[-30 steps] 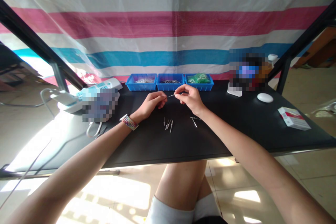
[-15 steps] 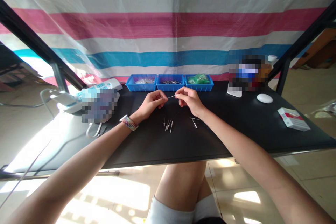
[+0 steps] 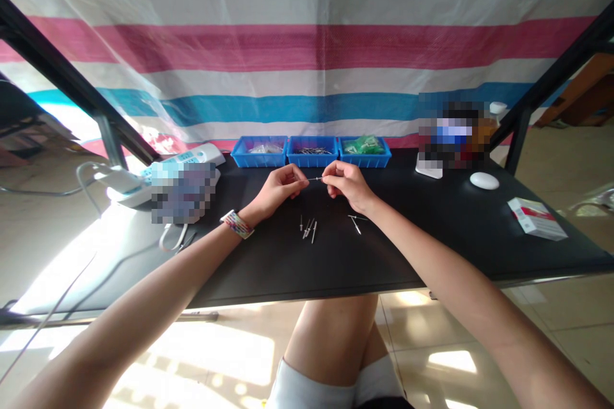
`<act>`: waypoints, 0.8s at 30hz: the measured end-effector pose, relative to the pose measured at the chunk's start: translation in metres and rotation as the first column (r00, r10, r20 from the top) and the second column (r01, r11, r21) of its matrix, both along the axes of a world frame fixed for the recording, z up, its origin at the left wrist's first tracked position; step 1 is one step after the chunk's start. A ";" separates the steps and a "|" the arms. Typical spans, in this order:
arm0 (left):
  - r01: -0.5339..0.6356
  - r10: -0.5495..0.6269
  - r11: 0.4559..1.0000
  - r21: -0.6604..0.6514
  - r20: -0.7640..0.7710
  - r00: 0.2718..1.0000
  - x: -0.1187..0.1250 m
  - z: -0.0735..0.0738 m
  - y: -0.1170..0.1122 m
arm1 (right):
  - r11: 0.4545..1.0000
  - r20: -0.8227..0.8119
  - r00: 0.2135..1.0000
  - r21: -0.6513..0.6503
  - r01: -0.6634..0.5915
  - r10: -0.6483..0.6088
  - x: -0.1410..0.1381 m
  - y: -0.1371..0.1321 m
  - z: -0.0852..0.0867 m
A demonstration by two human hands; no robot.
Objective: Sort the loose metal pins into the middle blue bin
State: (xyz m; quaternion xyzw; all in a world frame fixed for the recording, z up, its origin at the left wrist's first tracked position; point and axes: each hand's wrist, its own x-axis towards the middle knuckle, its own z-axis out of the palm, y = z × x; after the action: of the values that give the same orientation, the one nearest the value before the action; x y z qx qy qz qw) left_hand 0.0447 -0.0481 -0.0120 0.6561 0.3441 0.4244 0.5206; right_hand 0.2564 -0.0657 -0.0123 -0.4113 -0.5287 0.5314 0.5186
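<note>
A thin metal blind rivet stretches between my two hands, just in front of the blue bins. My left hand pinches its left end between thumb and fingers. At the other end, the fingertips of my right hand are closed on it. Below my left hand, several blind rivets lie loosely grouped on the black table. Two more rivets rest crossed near my right wrist. The rivet's two ends are hidden by my fingers.
Three blue bins stand along the back: one with clear bags, one with metal pieces, one with green packaging. A power strip with cables is at left. A white mouse and a small box sit at right.
Both hands keep their pinch on the rivet, which now lies closer to level between them. Otherwise the view has only shifted very slightly.
</note>
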 end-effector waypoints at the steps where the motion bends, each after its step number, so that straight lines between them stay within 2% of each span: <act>1: -0.001 0.001 1.000 -0.006 0.007 1.000 0.000 0.000 0.000 | 1.000 0.002 1.000 0.014 0.010 -0.010 0.000 0.001 0.000; 3: -0.002 0.004 0.999 -0.035 0.036 0.999 0.000 0.000 0.000 | 0.996 0.000 0.998 0.064 0.062 -0.062 0.002 0.005 0.000; 5: -0.001 0.006 0.997 -0.075 0.071 0.997 0.000 0.000 0.000 | 0.976 0.000 0.986 0.146 0.164 -0.165 0.004 0.013 0.002; 9: 0.007 0.004 0.995 -0.104 0.100 0.995 0.000 0.000 0.000 | 0.853 0.097 0.891 0.350 0.387 -0.444 0.009 0.042 0.012; 11: 0.011 -0.001 0.994 -0.105 0.096 0.995 0.000 0.000 0.000 | 0.797 0.218 0.823 0.464 0.386 -0.525 0.011 0.058 0.016; 12: 0.010 0.000 0.994 -0.106 0.094 0.996 0.000 0.000 0.000 | 0.794 0.300 0.796 0.510 0.332 -0.525 0.012 0.066 0.018; 15: 0.004 0.007 0.994 -0.109 0.099 0.995 0.000 0.001 0.000 | 0.805 0.467 0.725 0.557 0.203 -0.506 0.015 0.075 0.020; 18: 0.014 -0.003 0.994 -0.110 0.096 0.995 -0.001 0.001 0.000 | 0.815 0.485 0.733 0.555 0.163 -0.477 0.024 0.059 0.019; 19: 0.021 -0.011 0.994 -0.108 0.090 0.996 -0.001 0.000 0.000 | 0.842 0.502 0.754 0.526 0.122 -0.423 0.029 0.049 0.018; 21: 0.035 -0.028 0.994 -0.102 0.073 0.997 -0.001 0.000 0.000 | 0.911 0.585 0.776 0.410 -0.030 -0.238 0.039 0.024 0.017; 22: 0.040 -0.033 0.994 -0.099 0.067 0.997 -0.001 -0.001 0.000 | 0.935 0.634 0.762 0.335 -0.121 -0.128 0.045 0.011 0.017; 24: 0.044 -0.038 0.995 -0.092 0.065 0.997 -0.002 -0.002 0.001 | 0.943 0.720 0.694 0.213 -0.256 0.026 0.055 -0.015 0.017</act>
State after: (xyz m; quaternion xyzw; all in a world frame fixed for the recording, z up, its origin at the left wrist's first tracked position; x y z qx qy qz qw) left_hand 0.0432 -0.0471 -0.0140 0.6241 0.3335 0.4174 0.5701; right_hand 0.3110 -0.0803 0.0042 -0.4582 -0.7908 0.2854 0.2885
